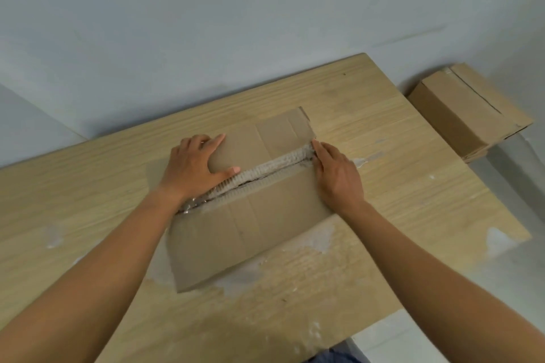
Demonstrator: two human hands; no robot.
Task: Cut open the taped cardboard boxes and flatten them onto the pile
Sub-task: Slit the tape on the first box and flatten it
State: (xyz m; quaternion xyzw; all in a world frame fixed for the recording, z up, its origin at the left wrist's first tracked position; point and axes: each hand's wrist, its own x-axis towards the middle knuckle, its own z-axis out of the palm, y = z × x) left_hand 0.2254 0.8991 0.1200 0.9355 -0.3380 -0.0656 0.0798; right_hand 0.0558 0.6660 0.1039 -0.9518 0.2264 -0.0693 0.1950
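The brown cardboard box [244,215], under the left hand [194,165] and right hand [339,177], fills the middle of the light wooden table [413,186]. Bare tabletop runs open either side. A stack of flattened brown cardboard [469,115] blocks the far right.

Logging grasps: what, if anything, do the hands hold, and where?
Left hand presses the box, far flap; right hand touches its seam, right end; pinch unclear.

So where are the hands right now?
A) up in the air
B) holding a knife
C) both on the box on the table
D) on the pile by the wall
C: the left hand and right hand both lie on the box on the table, with no tool in them.
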